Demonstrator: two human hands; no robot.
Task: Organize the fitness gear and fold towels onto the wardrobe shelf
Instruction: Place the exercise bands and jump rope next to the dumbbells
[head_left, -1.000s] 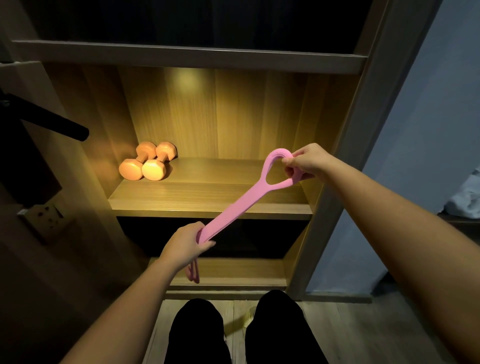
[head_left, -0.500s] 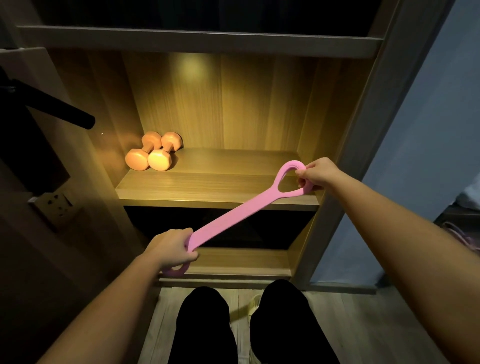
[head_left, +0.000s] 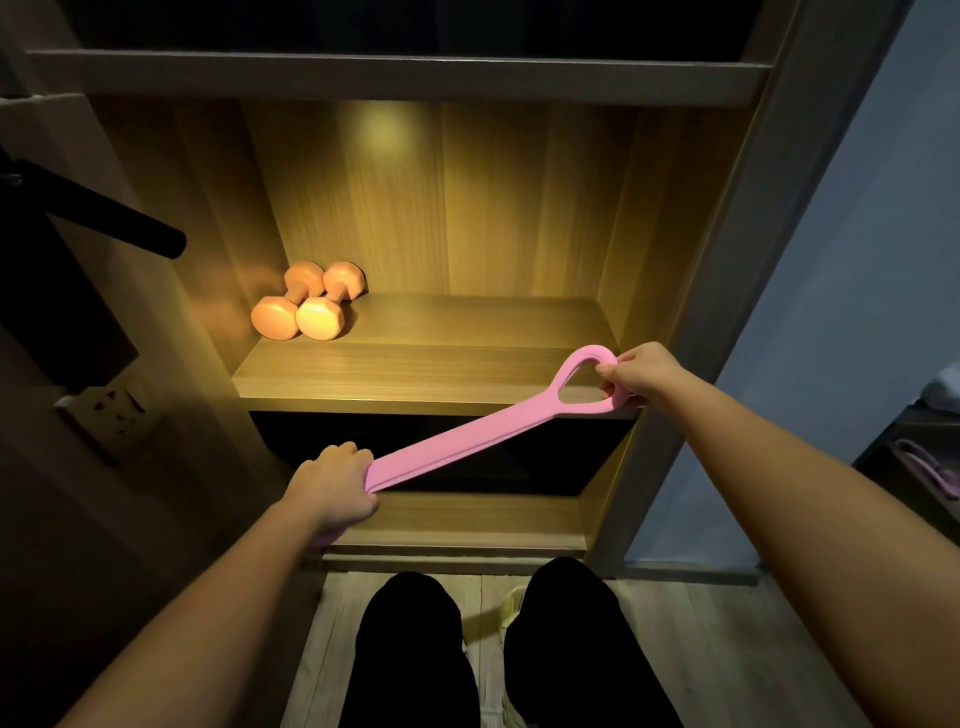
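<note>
While taut, one band (head_left: 452, 448), two dumbbells (head_left: 318, 318)

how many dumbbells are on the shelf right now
2. The left dumbbell lies at the left end of the lit shelf, and the right dumbbell lies side by side with it. More may be hidden in the dark areas above and below.

Two dumbbells (head_left: 306, 301) are lying side by side in the back left corner of the wardrobe shelf (head_left: 467, 364). The resistance band (head_left: 467, 447) is stretching in front of it, from the left grip (head_left: 337, 486) before the lower shelf (head_left: 467, 519) up to the right grip (head_left: 644, 374) at its front right edge. A wall socket (head_left: 111, 410) is sitting further left.
</note>
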